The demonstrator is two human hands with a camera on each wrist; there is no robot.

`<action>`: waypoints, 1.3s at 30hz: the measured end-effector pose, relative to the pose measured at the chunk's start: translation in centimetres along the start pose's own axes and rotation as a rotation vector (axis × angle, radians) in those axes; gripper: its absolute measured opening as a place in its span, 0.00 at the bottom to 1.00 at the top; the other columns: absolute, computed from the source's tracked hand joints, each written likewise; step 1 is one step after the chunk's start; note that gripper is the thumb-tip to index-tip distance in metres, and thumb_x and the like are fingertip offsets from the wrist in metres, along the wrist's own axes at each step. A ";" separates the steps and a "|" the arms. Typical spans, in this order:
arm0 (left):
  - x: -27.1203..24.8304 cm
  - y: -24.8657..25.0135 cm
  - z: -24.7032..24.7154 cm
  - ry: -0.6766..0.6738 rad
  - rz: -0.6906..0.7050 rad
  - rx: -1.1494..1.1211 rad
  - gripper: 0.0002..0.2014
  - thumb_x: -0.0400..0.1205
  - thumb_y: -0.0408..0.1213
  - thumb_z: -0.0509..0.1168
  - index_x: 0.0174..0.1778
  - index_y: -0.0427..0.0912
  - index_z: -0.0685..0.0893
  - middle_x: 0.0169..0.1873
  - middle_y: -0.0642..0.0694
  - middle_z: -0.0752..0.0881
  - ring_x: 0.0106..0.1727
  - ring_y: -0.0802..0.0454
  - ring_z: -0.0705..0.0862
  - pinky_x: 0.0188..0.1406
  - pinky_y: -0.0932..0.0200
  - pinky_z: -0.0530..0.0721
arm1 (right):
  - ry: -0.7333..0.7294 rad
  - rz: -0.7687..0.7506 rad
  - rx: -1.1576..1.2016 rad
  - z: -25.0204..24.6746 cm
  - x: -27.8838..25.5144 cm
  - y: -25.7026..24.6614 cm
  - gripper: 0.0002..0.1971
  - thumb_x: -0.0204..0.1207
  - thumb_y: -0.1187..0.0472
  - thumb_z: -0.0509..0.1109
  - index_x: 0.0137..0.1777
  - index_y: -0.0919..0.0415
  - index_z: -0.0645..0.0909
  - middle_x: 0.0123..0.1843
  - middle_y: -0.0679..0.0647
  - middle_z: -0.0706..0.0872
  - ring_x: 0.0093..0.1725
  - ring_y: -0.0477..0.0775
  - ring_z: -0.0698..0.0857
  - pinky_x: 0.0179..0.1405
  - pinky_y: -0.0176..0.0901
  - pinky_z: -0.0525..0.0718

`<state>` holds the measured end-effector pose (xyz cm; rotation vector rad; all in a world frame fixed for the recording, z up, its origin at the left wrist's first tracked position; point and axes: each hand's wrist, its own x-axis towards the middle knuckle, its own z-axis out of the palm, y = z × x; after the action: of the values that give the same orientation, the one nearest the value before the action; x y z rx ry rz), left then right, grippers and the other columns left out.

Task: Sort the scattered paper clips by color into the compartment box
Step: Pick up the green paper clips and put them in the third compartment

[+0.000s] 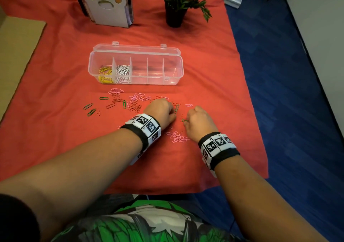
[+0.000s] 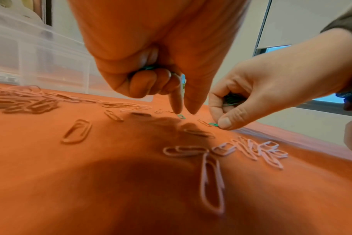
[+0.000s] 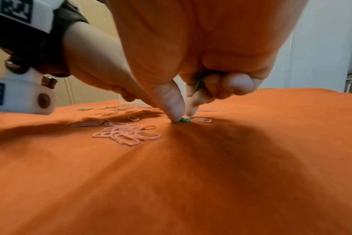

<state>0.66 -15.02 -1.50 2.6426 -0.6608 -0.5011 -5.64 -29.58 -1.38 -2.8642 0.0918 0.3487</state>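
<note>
A clear compartment box [image 1: 135, 64] stands open on the red cloth, with yellow clips [image 1: 105, 74] in its leftmost cell and white clips [image 1: 122, 73] in the cell beside it. Pink, red and green clips [image 1: 128, 102] lie scattered in front of it. My left hand [image 1: 163, 109] keeps green clips [image 2: 149, 68] under its curled fingers, while thumb and forefinger reach down at a green clip [image 2: 181, 116]. My right hand [image 1: 197, 118] also holds a bunch of green clips [image 3: 201, 81] in the palm and pinches another green clip [image 3: 184, 120] on the cloth.
A small pile of pink clips [image 1: 178, 136] lies between my wrists. A white paw-shaped bookend [image 1: 106, 3] and a potted plant [image 1: 176, 1] stand behind the box. Cardboard [image 1: 16, 46] lies at the left. The table's right edge drops to blue floor [image 1: 279, 92].
</note>
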 end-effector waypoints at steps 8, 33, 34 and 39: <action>2.4 1.1 0.1 -0.008 0.017 0.091 0.10 0.80 0.35 0.60 0.50 0.36 0.84 0.52 0.37 0.82 0.55 0.37 0.82 0.54 0.49 0.80 | -0.010 -0.058 -0.088 0.2 0.6 -0.5 0.11 0.74 0.66 0.62 0.56 0.66 0.76 0.56 0.63 0.80 0.56 0.66 0.80 0.56 0.53 0.79; -5.6 -8.1 -8.5 -0.097 -0.627 -1.757 0.13 0.81 0.37 0.50 0.46 0.39 0.80 0.40 0.40 0.85 0.41 0.47 0.84 0.41 0.55 0.87 | -0.439 0.465 2.006 -3.2 2.9 -7.7 0.13 0.81 0.66 0.54 0.54 0.69 0.79 0.48 0.63 0.86 0.47 0.57 0.86 0.48 0.44 0.87; -5.6 -8.9 -9.6 -0.081 -0.620 -1.764 0.13 0.81 0.37 0.50 0.46 0.39 0.79 0.41 0.40 0.84 0.42 0.46 0.83 0.44 0.54 0.85 | -0.434 0.474 1.985 -3.4 3.1 -8.6 0.13 0.81 0.66 0.54 0.55 0.69 0.79 0.48 0.62 0.85 0.45 0.55 0.84 0.46 0.42 0.87; -3.1 -7.9 -12.8 -0.070 -0.559 -1.705 0.10 0.80 0.37 0.51 0.45 0.40 0.77 0.36 0.44 0.81 0.37 0.51 0.78 0.43 0.59 0.80 | -0.329 0.550 1.734 -3.8 3.0 -8.6 0.14 0.82 0.71 0.52 0.51 0.67 0.81 0.41 0.56 0.82 0.34 0.46 0.76 0.30 0.33 0.79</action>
<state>6.40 -3.58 6.96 1.0851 0.4542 -0.7806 -1.05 -22.36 3.53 -1.0188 0.6990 0.4702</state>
